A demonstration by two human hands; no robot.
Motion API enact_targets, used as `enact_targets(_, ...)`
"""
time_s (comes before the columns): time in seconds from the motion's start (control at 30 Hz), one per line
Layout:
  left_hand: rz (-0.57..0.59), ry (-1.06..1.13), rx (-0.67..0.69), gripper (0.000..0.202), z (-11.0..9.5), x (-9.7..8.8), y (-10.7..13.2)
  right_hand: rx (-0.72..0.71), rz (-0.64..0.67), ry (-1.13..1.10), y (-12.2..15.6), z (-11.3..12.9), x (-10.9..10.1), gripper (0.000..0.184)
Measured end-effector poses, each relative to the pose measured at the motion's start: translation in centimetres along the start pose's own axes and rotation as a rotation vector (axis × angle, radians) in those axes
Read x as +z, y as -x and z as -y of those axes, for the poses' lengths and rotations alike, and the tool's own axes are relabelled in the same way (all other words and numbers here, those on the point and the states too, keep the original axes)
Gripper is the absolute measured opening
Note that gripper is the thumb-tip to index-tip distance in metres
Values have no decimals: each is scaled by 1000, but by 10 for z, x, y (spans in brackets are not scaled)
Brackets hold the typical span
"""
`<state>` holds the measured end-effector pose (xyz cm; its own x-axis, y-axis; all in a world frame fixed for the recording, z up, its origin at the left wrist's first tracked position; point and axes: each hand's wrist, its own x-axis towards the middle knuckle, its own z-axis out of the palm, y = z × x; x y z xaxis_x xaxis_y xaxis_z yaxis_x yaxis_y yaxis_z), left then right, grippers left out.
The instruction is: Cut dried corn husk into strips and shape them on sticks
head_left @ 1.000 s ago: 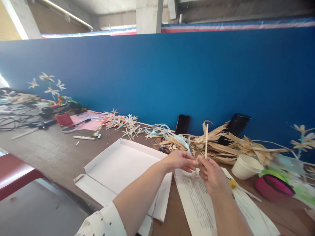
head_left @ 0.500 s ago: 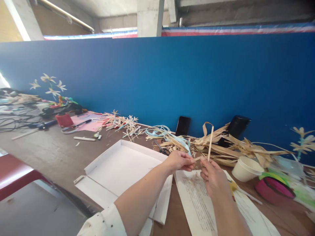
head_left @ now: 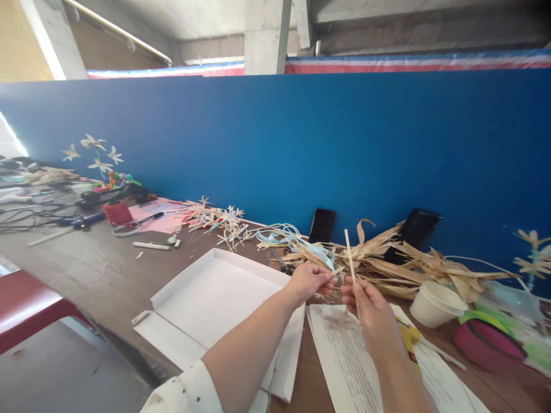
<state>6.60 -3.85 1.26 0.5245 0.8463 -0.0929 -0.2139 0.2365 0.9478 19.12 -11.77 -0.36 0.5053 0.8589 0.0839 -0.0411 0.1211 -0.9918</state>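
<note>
Over the printed sheet [head_left: 340, 350], my two hands are close together but apart. My right hand [head_left: 365, 298] pinches a thin pale stick [head_left: 349, 252] that points up and tilts a little to the left. My left hand [head_left: 312, 281] is closed at the fingertips on a small pale strip of dried husk [head_left: 338, 271]. Just beyond them lie dried husks [head_left: 379, 252] and light blue ribbon [head_left: 321, 252]. Scissors [head_left: 284, 265] rest behind my left hand. A yellow tool [head_left: 408, 338], probably a glue gun, is partly hidden by my right forearm.
A white open box [head_left: 224, 287] lies left of the sheet. To the right stand a paper cup [head_left: 437, 304] and a pink roll [head_left: 488, 344]. A phone [head_left: 322, 225] leans on the blue partition [head_left: 258, 143]. Husk flowers [head_left: 215, 218] lie at the back.
My hands have moved slightly apart. The stick in my right hand has swung from leaning right to leaning left. The view has tilted up slightly.
</note>
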Motion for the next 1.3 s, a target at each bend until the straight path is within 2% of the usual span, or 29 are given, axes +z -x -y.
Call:
enact_targets(0.13,-28,-34,36,15,-1,-2,-2,-6,85,-18,4,4,4,36)
enact_targets(0.3,24,-127,46,13,-1,-2,0,65,216,26,10,10,7,63)
enact_targets(0.43,42,-189,53,10,0,-3,-1,131,281,13,9,7,7,63)
enact_targets(0.57,29,-228,64,9,3,-4,-3,107,235,68,3,-2,4,60)
enact_targets(0.77,-68,-323,8,6,1,-2,-1,-157,151,483,1,-3,3,44)
enact_targets(0.87,-78,-294,-18,8,-2,0,2,-247,74,579,3,3,3,40)
enact_targets(1.17,-72,-299,-44,9,1,2,2,-304,-29,707,5,-1,4,41)
enact_targets(1.3,-65,-293,-65,11,1,1,2,-199,-117,718,0,-3,-1,42)
